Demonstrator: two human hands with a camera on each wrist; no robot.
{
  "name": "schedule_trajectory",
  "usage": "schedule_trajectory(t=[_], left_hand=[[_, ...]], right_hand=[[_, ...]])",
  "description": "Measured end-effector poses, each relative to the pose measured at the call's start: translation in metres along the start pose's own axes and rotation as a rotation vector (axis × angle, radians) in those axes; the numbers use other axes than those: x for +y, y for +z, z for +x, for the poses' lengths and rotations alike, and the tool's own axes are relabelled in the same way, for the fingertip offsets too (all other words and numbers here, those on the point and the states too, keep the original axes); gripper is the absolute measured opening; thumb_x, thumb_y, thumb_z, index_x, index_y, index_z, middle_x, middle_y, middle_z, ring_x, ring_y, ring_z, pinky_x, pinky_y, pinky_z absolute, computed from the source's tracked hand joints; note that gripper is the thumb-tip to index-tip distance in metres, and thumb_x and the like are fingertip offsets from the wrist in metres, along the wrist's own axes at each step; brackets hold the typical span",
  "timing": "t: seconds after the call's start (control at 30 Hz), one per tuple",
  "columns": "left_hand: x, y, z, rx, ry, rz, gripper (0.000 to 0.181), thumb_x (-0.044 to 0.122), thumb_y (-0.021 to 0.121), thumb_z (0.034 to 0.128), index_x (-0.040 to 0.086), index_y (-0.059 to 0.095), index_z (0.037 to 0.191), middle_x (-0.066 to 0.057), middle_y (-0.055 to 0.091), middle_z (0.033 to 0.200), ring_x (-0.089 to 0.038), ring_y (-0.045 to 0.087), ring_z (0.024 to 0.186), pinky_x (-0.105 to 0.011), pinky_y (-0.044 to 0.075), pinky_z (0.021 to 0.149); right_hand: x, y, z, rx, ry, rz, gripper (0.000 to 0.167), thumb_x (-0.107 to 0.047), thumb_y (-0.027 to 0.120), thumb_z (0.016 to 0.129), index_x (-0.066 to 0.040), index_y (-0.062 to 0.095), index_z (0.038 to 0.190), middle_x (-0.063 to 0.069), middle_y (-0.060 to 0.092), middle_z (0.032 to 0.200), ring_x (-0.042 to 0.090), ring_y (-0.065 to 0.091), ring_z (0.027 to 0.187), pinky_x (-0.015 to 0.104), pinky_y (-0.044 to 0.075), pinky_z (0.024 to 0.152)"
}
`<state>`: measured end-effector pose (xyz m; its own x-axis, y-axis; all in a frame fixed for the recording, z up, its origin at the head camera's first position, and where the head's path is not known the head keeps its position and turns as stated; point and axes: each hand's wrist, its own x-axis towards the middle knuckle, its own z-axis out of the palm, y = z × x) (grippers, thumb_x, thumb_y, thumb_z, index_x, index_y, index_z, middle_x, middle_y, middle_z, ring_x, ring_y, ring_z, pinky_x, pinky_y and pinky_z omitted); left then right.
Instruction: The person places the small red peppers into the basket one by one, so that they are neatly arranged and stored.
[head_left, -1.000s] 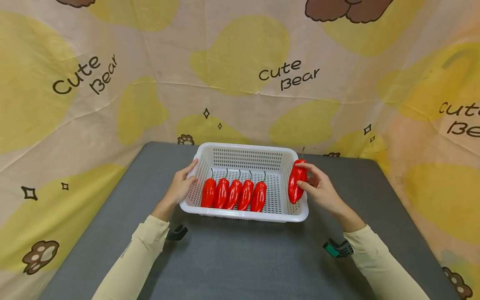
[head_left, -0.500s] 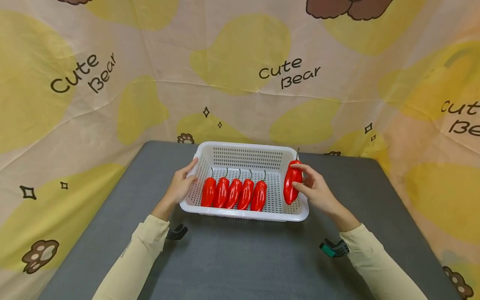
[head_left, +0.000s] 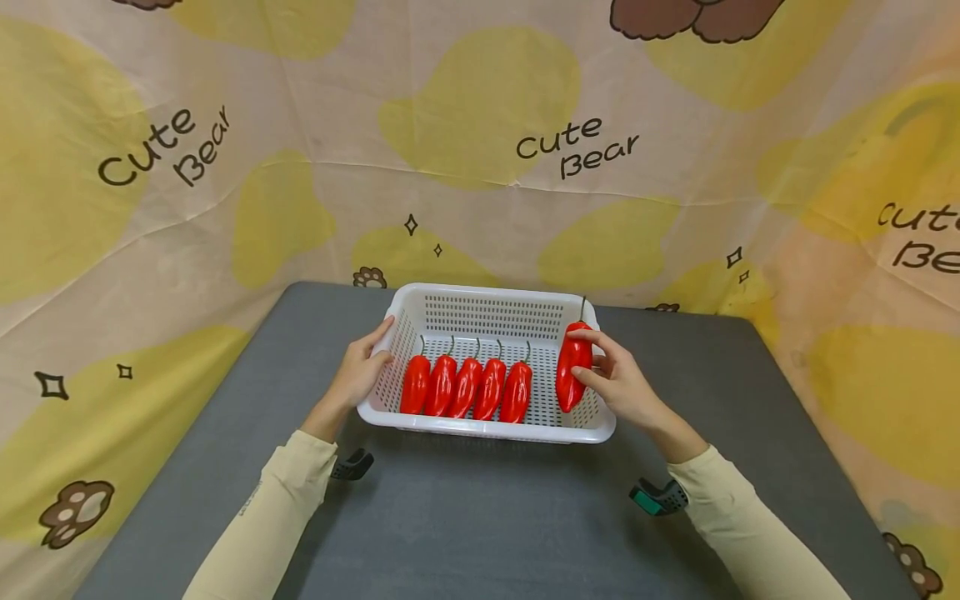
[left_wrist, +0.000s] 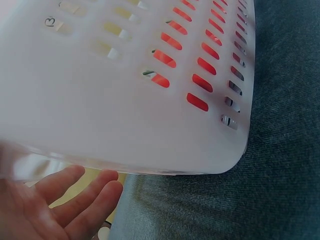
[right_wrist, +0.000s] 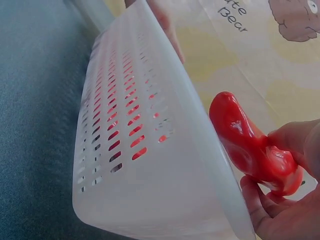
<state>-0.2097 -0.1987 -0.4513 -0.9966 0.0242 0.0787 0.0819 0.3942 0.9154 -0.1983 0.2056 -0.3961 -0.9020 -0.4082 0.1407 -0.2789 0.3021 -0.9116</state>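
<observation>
A white slotted plastic basket (head_left: 495, 429) stands on the table, several red chili peppers (head_left: 467, 387) lined up side by side in its left and middle part, stems pointing away. My left hand (head_left: 358, 375) grips the basket's left end, thumb over the rim; in the left wrist view its other fingers (left_wrist: 92, 195) show beside the outer wall. Between thumb and fingers, my right hand (head_left: 618, 379) pinches another red chili pepper (head_left: 572, 371), held stem up and slightly tilted above the basket's right end. The right wrist view shows this pepper (right_wrist: 240, 137) just past the rim.
The grey tabletop (head_left: 480, 517) extends around the basket. A patterned cloth (head_left: 480, 125) hangs behind and along both sides of the table. Dark wrist straps sit under both forearms, the right one (head_left: 658, 497) with a green patch.
My right hand has carried its chili pepper a little to the left, from over the basket's right rim to inside it. The left hand and the basket have stayed in place.
</observation>
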Motion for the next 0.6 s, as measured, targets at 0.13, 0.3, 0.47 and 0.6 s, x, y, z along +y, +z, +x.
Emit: schedule_trajectory(t=[0.13,0.3,0.47,0.6], left_hand=[[-0.001,0.000,0.000,0.003,-0.001,0.003,0.065,0.003,0.043,0.0952,0.015,0.033,0.158,-0.022,0.040,0.159,-0.046,0.056,0.126,-0.059,0.053,0.097],[0.007,-0.002,-0.002,-0.010,-0.012,-0.023,0.064,0.000,0.043,0.0959,0.011,0.032,0.158,-0.024,0.038,0.159,-0.048,0.055,0.127,-0.060,0.052,0.098],[0.031,-0.006,-0.012,-0.029,-0.019,-0.035,0.063,-0.003,0.043,0.0946,0.003,0.032,0.156,-0.030,0.038,0.156,-0.052,0.055,0.126,-0.061,0.052,0.096],[0.045,-0.006,-0.020,-0.033,-0.019,-0.031,0.062,-0.004,0.043,0.0944,0.000,0.032,0.156,-0.030,0.038,0.155,-0.052,0.054,0.127,-0.061,0.051,0.098]], right_hand=[[-0.001,0.003,0.002,-0.006,-0.002,0.001,0.053,0.002,0.059,0.096,-0.001,0.043,0.146,0.027,0.044,0.145,0.044,0.058,0.112,0.029,0.062,0.079],[-0.002,0.007,0.005,-0.031,-0.020,-0.011,0.054,0.001,0.060,0.095,-0.001,0.043,0.147,0.027,0.043,0.148,0.045,0.058,0.113,0.031,0.062,0.080],[-0.001,0.012,0.008,-0.056,-0.031,-0.005,0.054,0.002,0.060,0.095,-0.002,0.044,0.147,0.026,0.042,0.149,0.045,0.060,0.111,0.031,0.062,0.080],[-0.002,0.015,0.009,-0.066,-0.028,0.005,0.053,0.002,0.059,0.095,-0.002,0.045,0.146,0.027,0.043,0.147,0.043,0.061,0.109,0.030,0.062,0.080]])
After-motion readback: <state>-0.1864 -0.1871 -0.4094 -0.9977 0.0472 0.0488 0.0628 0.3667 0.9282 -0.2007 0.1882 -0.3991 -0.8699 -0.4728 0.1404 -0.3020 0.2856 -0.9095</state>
